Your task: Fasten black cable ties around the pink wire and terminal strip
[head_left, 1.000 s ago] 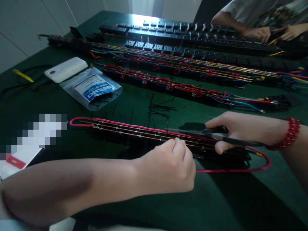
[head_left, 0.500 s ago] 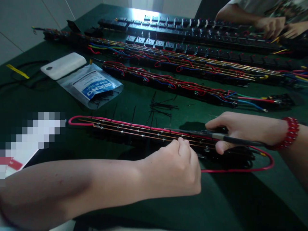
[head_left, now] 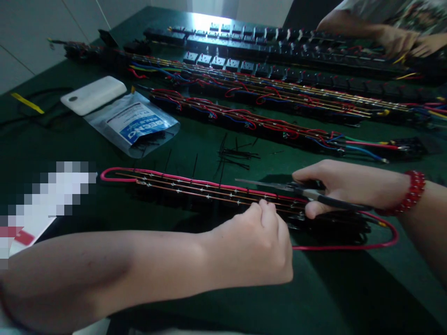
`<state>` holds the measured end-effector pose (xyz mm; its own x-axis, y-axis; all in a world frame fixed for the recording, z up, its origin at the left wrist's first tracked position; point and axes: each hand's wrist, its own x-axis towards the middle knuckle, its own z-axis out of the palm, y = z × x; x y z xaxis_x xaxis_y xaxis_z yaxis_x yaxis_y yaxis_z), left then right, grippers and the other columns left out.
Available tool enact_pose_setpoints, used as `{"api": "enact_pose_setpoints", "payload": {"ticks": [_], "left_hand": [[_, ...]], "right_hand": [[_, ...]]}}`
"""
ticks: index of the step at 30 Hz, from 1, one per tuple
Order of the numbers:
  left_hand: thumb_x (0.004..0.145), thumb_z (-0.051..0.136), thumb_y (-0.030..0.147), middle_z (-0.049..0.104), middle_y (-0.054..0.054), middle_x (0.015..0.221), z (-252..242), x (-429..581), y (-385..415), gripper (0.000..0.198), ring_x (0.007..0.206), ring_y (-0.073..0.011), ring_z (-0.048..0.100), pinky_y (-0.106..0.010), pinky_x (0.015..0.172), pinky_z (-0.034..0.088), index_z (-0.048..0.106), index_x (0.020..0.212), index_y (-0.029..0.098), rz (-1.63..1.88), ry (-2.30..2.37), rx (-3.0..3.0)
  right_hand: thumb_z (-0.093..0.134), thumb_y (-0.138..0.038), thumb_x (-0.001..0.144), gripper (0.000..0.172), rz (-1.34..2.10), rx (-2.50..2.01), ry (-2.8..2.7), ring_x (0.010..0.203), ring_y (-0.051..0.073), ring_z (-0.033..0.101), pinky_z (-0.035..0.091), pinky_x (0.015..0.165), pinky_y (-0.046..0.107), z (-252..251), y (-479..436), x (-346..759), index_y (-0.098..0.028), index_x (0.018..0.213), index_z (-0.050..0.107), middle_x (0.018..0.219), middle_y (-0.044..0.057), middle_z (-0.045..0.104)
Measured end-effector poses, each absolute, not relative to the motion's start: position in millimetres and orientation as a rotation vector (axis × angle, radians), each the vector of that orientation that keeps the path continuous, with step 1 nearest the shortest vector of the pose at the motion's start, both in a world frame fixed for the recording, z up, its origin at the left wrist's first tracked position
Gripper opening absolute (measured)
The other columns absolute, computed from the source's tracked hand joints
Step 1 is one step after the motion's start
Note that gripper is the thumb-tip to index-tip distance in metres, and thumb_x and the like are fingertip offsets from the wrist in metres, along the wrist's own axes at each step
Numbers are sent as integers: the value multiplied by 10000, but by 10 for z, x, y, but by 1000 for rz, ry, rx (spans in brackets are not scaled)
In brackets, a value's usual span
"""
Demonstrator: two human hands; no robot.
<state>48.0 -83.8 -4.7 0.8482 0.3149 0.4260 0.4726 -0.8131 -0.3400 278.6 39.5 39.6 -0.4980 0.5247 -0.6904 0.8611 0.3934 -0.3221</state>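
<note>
A long black strip lies across the dark green table, with copper rods and a thick red cable along its top. Several thin black cable ties stand up from the cable. My left hand is closed against the strip's near edge; its fingertips are mostly hidden. Over the strip's right part, my right hand is closed round dark-handled scissors, their long thin blade pointing left above the red cable. A red bead bracelet is on the right wrist.
Loose black cable ties lie behind the strip. Beyond stand a clear bag, a white slab and several wired strips. At the far right are another person's hands. A blurred white object lies left.
The scissors and my right hand have shifted slightly left and up from the cable. An upright cable tie tail near the blade no longer shows. My left hand has stayed put.
</note>
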Motion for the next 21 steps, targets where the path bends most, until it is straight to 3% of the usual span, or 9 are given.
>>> {"api": "enact_pose_setpoints", "payload": {"ticks": [12, 21], "left_hand": [[955, 543, 109, 761, -199, 1049, -32, 493, -866, 282, 955, -303, 760, -352, 745, 625, 751, 1122, 18, -495, -620, -2569], [974, 525, 95, 758, -200, 1073, -15, 473, -866, 303, 962, -269, 759, -336, 762, 627, 710, 1188, -14, -436, -619, -2560]], "right_hand": [[617, -921, 571, 716, -823, 1167, 2258, 629, 197, 533, 374, 535, 340, 315, 434, 2449, -234, 766, 568, 725, 49, 632], [631, -853, 599, 644, -740, 1130, 2313, 581, 151, 485, 303, 531, 298, 266, 441, 2372, -225, 706, 540, 670, 31, 588]]}}
